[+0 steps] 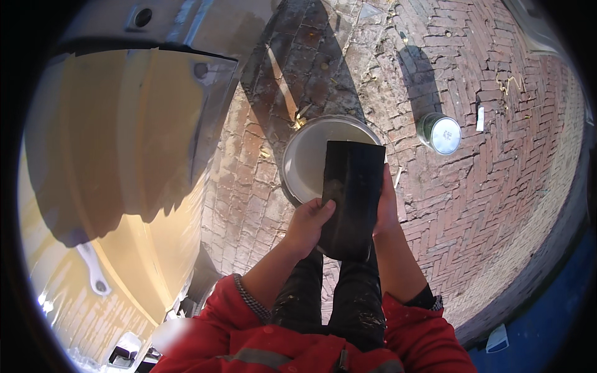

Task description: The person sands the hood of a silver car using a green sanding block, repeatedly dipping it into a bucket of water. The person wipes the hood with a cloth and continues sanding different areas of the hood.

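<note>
Both hands hold a black rectangular sheet (353, 199) that looks like sandpaper, its lower end curving, in front of my legs. My left hand (311, 225) is closed on its left edge, with the thumb lying on the face. On the opposite edge my right hand (386, 205) grips it, its fingers partly hidden behind. Beyond the sheet stands a round, pale bucket (292, 151) on the bricks; the sheet covers part of its opening from my view. To the left is a vehicle body panel (134, 205), yellowish with pale, wet-looking streaks low down.
A can (443, 133) with a shiny lid stands on the brick paving (472, 186) to the right, near a small white strip (480, 118). Past the panel's edge is grey bodywork (155, 25). A blue surface (535, 329) lies at lower right.
</note>
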Tool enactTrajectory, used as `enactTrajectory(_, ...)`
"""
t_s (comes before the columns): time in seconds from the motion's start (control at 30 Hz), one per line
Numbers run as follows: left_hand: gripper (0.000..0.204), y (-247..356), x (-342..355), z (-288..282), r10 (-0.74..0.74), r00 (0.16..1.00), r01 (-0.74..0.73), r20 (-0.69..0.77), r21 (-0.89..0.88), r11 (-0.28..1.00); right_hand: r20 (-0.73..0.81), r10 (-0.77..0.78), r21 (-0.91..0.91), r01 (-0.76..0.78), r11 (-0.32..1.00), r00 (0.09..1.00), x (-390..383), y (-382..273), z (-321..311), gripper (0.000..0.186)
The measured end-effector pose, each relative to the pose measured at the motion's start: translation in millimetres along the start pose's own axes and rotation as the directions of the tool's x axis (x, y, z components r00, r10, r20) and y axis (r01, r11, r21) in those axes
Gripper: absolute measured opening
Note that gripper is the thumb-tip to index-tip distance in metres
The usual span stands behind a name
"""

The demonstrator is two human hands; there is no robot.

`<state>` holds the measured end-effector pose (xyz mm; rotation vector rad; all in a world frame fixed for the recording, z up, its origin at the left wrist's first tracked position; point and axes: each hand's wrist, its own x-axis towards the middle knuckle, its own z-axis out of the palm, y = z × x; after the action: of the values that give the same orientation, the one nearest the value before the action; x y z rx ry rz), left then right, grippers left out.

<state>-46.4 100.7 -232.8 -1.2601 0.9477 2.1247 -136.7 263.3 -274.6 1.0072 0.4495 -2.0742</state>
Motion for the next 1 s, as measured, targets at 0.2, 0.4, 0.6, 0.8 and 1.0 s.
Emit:
enactTrajectory(0.2, 0.028, -20.7, 7.0, -1.6, -0.078, 0.986, 0.114, 0.15, -0.256, 0.96, 0.167, 0.142, 0.167, -0.17, 0.971, 0.976, 2.0, -0.6, 8.7, 0.08)
enactTrajectory(0.4, 0.038, -21.9, 9.9, 0.6, -0.246, 0.948, 0.29, 0.2, -0.233, 0.928, 0.252, 0.186, 0.105, -0.218, 0.97, 0.95, 0.5, -0.9, -13.7, 0.085)
enactTrajectory(0.6, 0.035, -11.4, 8.1, 5.3, -0.2, 0.972, 0.233, -0.122, 0.4, 0.886, -0.42, -0.21, -0.527, -0.049, 0.848, 0.883, 13.8, 0.5, -42.8, 0.083)
enactTrajectory(0.8, 0.038, -11.5, 17.6, -18.0, -0.306, 0.948, 0.269, 0.083, 0.302, 0.915, -0.295, -0.095, -0.289, 0.006, 0.957, 0.951, 14.9, 8.9, -34.2, 0.08)
enactTrajectory(1.0, 0.045, -27.9, 51.2, -46.4, -0.309, 0.937, 0.294, 0.166, 0.107, 0.95, -0.292, 0.145, -0.302, -0.235, 0.924, 0.945, 37.1, -2.9, -25.2, 0.081)
